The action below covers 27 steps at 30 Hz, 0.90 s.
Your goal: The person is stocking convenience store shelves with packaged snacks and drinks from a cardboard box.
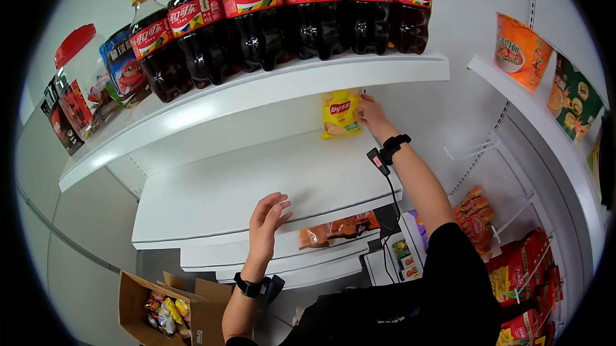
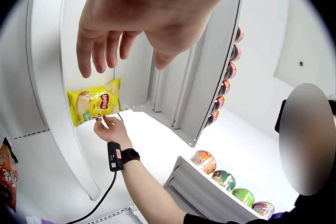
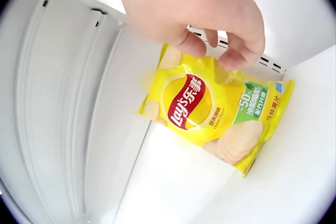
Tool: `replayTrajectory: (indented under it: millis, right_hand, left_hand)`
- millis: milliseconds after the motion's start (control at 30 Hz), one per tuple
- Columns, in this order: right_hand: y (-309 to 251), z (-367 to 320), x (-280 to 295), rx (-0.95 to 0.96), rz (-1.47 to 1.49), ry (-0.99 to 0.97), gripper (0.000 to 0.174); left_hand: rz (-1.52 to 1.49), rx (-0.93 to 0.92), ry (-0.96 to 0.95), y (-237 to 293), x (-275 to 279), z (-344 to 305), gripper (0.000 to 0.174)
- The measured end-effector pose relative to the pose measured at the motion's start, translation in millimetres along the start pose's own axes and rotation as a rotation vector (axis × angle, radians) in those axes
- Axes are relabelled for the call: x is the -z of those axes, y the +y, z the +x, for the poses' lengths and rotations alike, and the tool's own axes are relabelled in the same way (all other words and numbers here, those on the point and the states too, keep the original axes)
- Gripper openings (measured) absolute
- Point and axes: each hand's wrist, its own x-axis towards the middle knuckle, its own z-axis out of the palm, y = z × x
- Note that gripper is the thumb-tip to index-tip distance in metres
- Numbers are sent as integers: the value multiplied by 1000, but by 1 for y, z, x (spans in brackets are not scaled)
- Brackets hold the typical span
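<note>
A yellow bag of Lay's potato chips [image 3: 210, 113] stands upright toward the back of the white shelf [image 1: 256, 173], under the upper shelf. My right hand [image 1: 375, 120] pinches the bag's side edge; in the right wrist view, thumb and curled fingertips sit at that edge, where the film wrinkles. Over the front part of the same shelf, my left hand [image 1: 268, 221] hangs with relaxed fingers and holds nothing. The left wrist view shows this left hand [image 2: 152, 19] large at the top, with the chips farther off.
Cola bottles [image 1: 253, 18] line the upper shelf [image 1: 276, 79], just above the right hand. Noodle cups [image 1: 523, 51] stand on a shelf at right. Packaged snacks [image 1: 340, 229] lie on a lower tier. An open cardboard box [image 1: 205, 314] of snacks sits at lower left.
</note>
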Motion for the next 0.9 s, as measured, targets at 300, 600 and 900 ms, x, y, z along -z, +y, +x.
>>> replayTrajectory:
  millis: [300,600,900]
  right_hand:
    - [0,-45,22,-126,287,142,30]
    - [23,-146,19,-255,463,-158,32]
    - [57,-214,-3,-233,389,-242,26]
  left_hand:
    - [-5,35,-30,-9,-8,-2,36]
    - [-21,77,65,-33,4,-22,34]
    - [103,170,251,-58,42,-88,24]
